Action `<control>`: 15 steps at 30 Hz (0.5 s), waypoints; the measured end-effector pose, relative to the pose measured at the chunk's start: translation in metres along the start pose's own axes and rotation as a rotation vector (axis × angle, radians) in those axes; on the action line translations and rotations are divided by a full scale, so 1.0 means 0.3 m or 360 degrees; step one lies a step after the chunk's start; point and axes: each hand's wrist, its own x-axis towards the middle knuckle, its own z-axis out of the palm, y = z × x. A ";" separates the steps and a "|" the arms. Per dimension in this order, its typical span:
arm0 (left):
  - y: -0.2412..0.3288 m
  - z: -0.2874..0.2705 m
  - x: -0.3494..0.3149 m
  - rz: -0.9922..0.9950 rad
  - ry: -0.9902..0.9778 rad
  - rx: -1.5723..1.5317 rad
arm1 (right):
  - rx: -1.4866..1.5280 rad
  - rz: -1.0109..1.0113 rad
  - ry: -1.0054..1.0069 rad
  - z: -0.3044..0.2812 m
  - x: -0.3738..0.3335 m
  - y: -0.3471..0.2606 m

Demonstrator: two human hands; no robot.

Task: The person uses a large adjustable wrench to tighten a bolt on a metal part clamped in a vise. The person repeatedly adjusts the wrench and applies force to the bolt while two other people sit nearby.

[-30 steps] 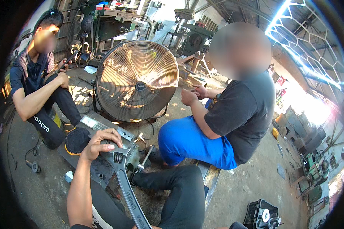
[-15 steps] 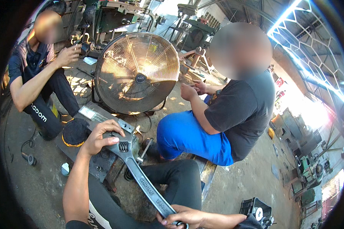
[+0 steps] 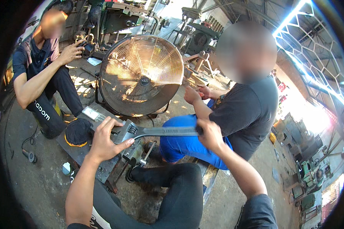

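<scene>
A large grey adjustable wrench lies nearly level across the view, its head on the left by the bench vise. Around the wrench head curls my left hand, thumb at the near side and fingers over the far side. My right hand is closed around the handle's far end, in front of a seated person's blue trousers. The wrench jaws are partly behind my left hand, and what sits between them cannot be made out.
A black round cap and a phone-like flat object lie on the low metal bench. Beyond stands a big floor fan. One person sits at the left, another close on the right. An angle grinder is on the floor.
My right hand has swung the wrench handle up and away from me, from slanting toward my lap to nearly level. My left hand has stayed at the head, its grip slightly shifted.
</scene>
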 end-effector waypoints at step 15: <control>0.067 0.039 -0.028 -0.0529 0.0252 0.0244 | -0.0538 -0.0317 -0.0148 0.262 0.814 -0.079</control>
